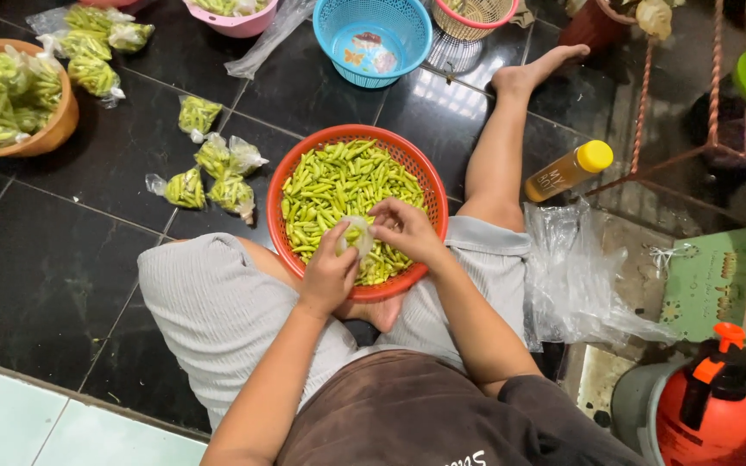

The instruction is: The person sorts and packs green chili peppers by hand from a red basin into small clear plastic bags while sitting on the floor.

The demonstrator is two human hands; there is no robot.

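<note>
**Operator:** Head view, grip status?

**Inspector:** Small clear plastic bag [357, 236] is held over the near rim of the red basket [280, 185]. Left hand [328, 278] has fingers curled closed around the bag's lower part. Right hand [404, 229] pinches its upper right edge with the fingertips drawn together.

**Operator:** Bag condition?

**Inspector:** Translucent, crumpled, pale; contents cannot be made out, as the fingers cover most of it.

**Operator:** Surroundings?

**Inspector:** Basket is full of green chillies [338, 181] and rests between the person's legs on the dark tiled floor [36, 259]. Filled chilli bags [209, 177] lie to the left. Loose plastic bags [576, 276] lie to the right, near a yellow-capped bottle [567, 171]. Blue basket [373, 39] on the far side is cut off by the frame.
</note>
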